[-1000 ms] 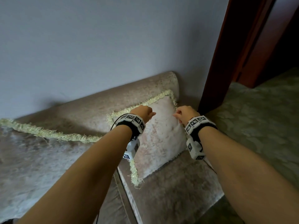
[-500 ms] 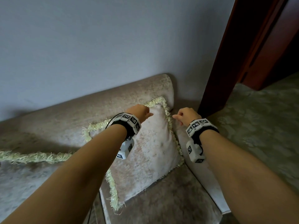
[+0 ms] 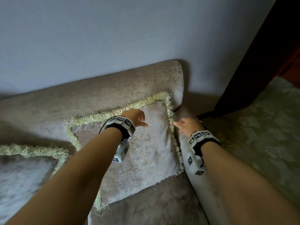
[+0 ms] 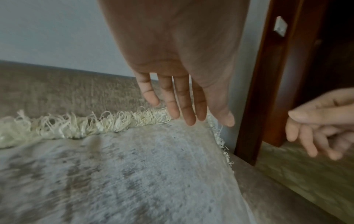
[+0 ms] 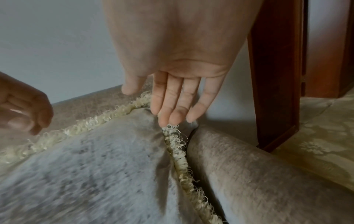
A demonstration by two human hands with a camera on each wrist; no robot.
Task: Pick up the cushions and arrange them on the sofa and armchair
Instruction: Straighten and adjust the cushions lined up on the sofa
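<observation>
A beige cushion (image 3: pixel 146 151) with a cream fringe leans against the sofa backrest (image 3: pixel 97 91), at the right end beside the armrest (image 3: pixel 203 192). My left hand (image 3: pixel 139 119) hovers over its top edge, fingers straight and holding nothing. In the left wrist view the fingers (image 4: pixel 184 106) hang just above the fringe. My right hand (image 3: pixel 180 127) is at the cushion's upper right corner. In the right wrist view its straight fingertips (image 5: pixel 168 119) touch the fringe there. A second fringed cushion (image 3: pixel 24 172) lies further left on the sofa.
A plain wall rises behind the sofa. A dark wooden door frame (image 3: pixel 251 62) stands close to the right of the armrest. A pale patterned carpet (image 3: pixel 259 135) covers the floor to the right.
Both hands had curled fingers at the cushion's top edge; now the fingers have straightened and let go. The cushion rests against the backrest and the second cushion shows at the left.
</observation>
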